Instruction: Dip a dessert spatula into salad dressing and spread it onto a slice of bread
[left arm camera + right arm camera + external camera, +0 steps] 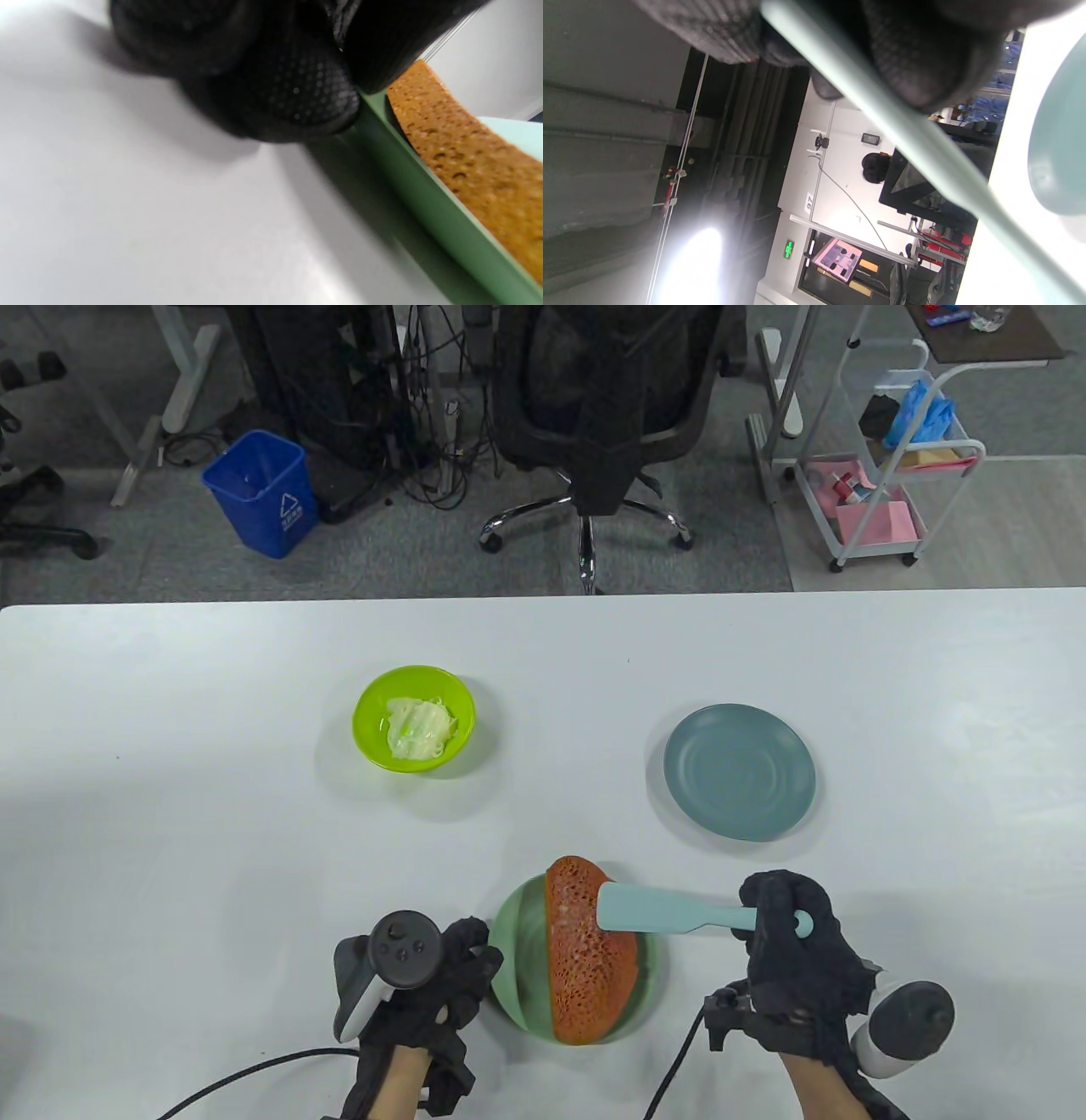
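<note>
**Spatula blade over the bread, left hand at the plate rim**

Nearest on the white tabletop (170, 814), the left hand (424, 984) sits at the left edge of the pale green plate (517, 959); in the left wrist view its gloved fingertips (297, 97) touch the plate's rim, though whether this grip is clenched or released cannot be told. To the right, the right hand (793, 950) has its grip wrapped around the handle of the light blue dessert spatula (670, 912), the handle's end poking out past the fingers. The spatula lies roughly level, pointing left, with its flat blade over the upper right part of the bread slice (585, 950); whether the blade touches the bread is unclear. The orange-brown, porous bread slice lies on the pale green plate, covering its right half.

Farther back, to the right, a grey-blue plate (738, 772) stands alone, well apart from the bread. Farther left, a lime green bowl (369, 712) holds a mound of pale salad dressing (420, 725). Beyond the tabletop's far edge stand a blue bin (259, 492) and a black office chair (594, 398).
</note>
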Motion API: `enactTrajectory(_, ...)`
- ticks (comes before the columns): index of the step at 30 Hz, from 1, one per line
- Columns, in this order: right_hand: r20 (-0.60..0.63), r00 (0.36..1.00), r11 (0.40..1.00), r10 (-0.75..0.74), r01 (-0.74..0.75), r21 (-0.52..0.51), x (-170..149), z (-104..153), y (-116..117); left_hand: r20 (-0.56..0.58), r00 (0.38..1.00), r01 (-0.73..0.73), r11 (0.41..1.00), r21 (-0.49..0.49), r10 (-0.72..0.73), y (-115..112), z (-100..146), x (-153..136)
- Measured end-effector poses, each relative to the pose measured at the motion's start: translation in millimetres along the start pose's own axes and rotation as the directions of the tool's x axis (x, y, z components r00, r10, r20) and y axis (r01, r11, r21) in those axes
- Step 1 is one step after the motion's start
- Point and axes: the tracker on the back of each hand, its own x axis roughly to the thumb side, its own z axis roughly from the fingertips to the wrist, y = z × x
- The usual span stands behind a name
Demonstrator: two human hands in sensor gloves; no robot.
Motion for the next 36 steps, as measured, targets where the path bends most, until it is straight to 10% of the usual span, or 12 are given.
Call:
enactTrajectory(17, -0.162, 0.975, 0.988, -0.154, 0.156, 0.001, -29, 2, 15, -0.001, 1.0, -0.002, 1.0, -0.001, 0.002, 0, 0, 0)
enactTrajectory(36, -0.081, 0.994, 0.998, -0.07, 0.071, 0.003, -24, 8, 26, -0.001, 1.0, 0.0, 1.0, 0.001, 0.0, 0, 0, 0)
